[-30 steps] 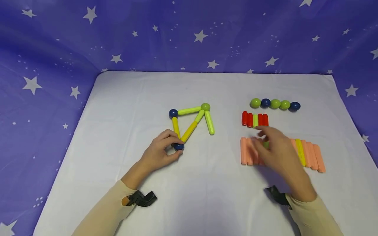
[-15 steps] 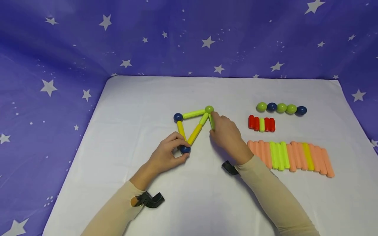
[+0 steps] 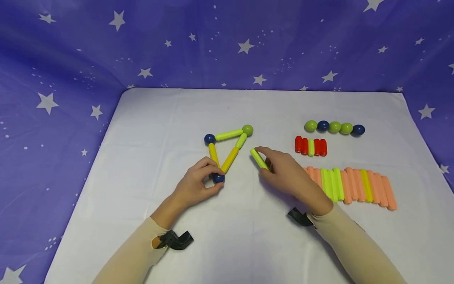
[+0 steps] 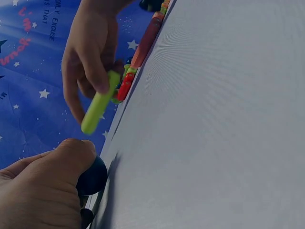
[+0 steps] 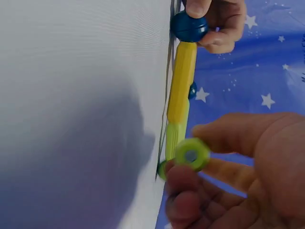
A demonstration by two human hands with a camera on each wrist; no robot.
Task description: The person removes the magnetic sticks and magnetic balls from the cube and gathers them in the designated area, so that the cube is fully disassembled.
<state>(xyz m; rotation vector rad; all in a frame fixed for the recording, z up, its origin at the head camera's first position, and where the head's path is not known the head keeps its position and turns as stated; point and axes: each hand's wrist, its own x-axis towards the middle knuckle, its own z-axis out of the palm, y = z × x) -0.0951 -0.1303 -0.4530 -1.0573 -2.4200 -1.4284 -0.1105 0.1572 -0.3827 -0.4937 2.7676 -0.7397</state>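
My left hand point(image 3: 193, 183) holds a dark blue ball point(image 3: 218, 178) at the near corner of a triangle of magnetic sticks and balls. A yellow stick point(image 3: 213, 153) runs from there to another blue ball point(image 3: 209, 139). The far side is a lime stick point(image 3: 228, 135) reaching a green ball point(image 3: 247, 129). Along the right side, a yellow stick point(image 3: 229, 159) meets a short lime stick point(image 3: 241, 141). To the triangle's right, my right hand point(image 3: 285, 173) pinches a loose lime stick point(image 3: 259, 159), whose round end point(image 5: 192, 154) faces the right wrist camera.
Right of the triangle, a row of green and blue balls point(image 3: 335, 127) lies at the back. Short red sticks point(image 3: 304, 146) with a lime one come before it. Nearer lies a row of longer salmon sticks point(image 3: 372, 185), lime sticks point(image 3: 332, 185) and a yellow one.
My right hand moved from the stick rows to the lime stick by the green ball, gripped it and drew it away to the right and nearer. My left hand keeps hold of the blue ball.
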